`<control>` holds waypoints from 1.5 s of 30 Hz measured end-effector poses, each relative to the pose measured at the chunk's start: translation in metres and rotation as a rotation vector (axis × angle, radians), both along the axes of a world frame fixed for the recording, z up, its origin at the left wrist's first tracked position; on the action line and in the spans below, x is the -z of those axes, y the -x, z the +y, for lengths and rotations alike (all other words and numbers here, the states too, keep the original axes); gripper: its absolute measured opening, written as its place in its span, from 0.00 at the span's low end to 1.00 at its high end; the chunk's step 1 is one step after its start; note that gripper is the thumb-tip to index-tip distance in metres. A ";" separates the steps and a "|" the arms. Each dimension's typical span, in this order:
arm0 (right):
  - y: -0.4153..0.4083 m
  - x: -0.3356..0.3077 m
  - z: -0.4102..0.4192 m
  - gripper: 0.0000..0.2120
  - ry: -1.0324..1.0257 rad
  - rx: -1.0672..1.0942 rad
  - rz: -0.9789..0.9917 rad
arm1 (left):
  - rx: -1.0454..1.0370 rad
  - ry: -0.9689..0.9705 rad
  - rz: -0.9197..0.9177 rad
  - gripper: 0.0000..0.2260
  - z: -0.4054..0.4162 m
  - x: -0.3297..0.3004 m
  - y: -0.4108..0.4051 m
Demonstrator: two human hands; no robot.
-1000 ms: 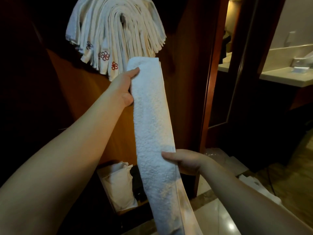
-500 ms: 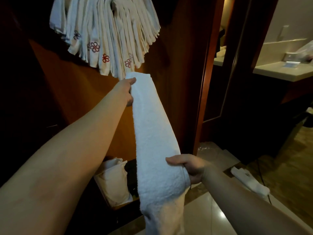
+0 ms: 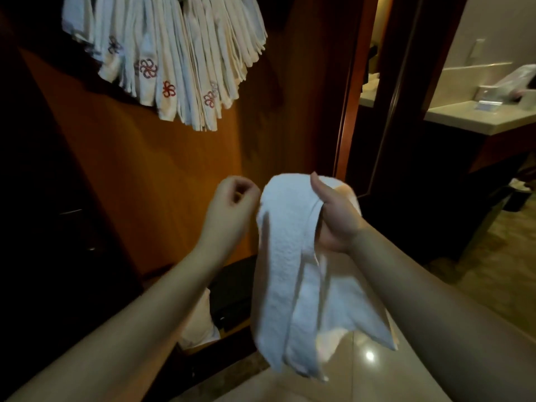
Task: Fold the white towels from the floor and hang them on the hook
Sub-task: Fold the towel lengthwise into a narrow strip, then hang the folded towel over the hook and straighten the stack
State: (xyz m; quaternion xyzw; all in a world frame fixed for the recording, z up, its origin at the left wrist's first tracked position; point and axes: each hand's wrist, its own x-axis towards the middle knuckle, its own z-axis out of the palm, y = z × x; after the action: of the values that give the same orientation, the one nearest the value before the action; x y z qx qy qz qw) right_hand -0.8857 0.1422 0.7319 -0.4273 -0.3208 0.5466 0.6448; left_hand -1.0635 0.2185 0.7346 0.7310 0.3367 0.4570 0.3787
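Head view: right hand (image 3: 336, 216) holds folded towel (image 3: 285, 256) draped.

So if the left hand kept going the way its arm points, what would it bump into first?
Probably the wooden wall panel behind it. The left hand points up and forward, below the hanging towels; depth is hard to judge.
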 end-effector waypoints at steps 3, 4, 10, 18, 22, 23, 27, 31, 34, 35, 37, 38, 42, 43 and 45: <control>0.003 -0.003 0.001 0.34 -0.063 -0.012 0.017 | 0.165 -0.141 0.104 0.08 -0.033 0.027 0.000; 0.005 -0.005 0.002 0.32 -0.084 0.005 0.011 | 0.173 -0.177 0.152 0.10 -0.037 0.032 -0.003; 0.018 -0.019 0.006 0.21 -0.135 0.118 0.029 | -0.093 -0.388 0.274 0.16 -0.038 0.043 -0.017; 0.028 -0.025 0.017 0.24 -0.112 0.199 -0.002 | -0.164 -0.336 0.266 0.18 -0.030 0.051 -0.021; 0.026 -0.023 0.021 0.24 -0.096 0.302 -0.008 | -0.192 -0.268 0.276 0.04 -0.022 0.045 -0.010; 0.025 -0.021 0.022 0.25 -0.082 0.329 -0.021 | -0.186 -0.269 0.228 0.04 -0.020 0.041 -0.006; 0.027 -0.018 0.024 0.29 -0.031 0.373 -0.033 | -0.128 -0.505 0.142 0.05 -0.028 0.037 0.001; 0.038 -0.020 0.026 0.34 0.005 0.314 -0.053 | -0.045 -0.511 0.354 0.12 -0.041 0.066 -0.008; 0.045 -0.022 0.027 0.33 0.010 0.325 -0.067 | -0.022 -0.331 0.358 0.14 -0.047 0.078 -0.014; 0.047 -0.023 0.027 0.31 0.010 0.325 -0.064 | -0.001 -0.226 0.302 0.16 -0.052 0.077 -0.017; 0.049 -0.025 0.027 0.27 0.018 0.315 -0.104 | -0.001 -0.050 0.208 0.20 -0.058 0.073 -0.023; 0.052 -0.026 0.026 0.27 0.030 0.307 -0.138 | -0.034 -0.036 0.196 0.20 -0.059 0.071 -0.026; 0.056 -0.028 0.022 0.37 0.047 0.319 -0.190 | -0.172 -0.111 0.203 0.14 -0.054 0.061 -0.029; 0.054 -0.029 0.020 0.35 0.042 0.322 -0.209 | -0.189 -0.132 0.216 0.14 -0.053 0.059 -0.030; 0.054 -0.032 0.017 0.29 0.045 0.320 -0.258 | -0.213 -0.166 0.232 0.14 -0.054 0.058 -0.034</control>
State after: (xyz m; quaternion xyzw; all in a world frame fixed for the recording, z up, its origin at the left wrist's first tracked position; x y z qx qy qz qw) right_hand -0.9393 0.1595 0.7635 -0.5537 -0.3165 0.3849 0.6671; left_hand -1.0298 0.1640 0.6769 0.7678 0.4150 0.4331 0.2252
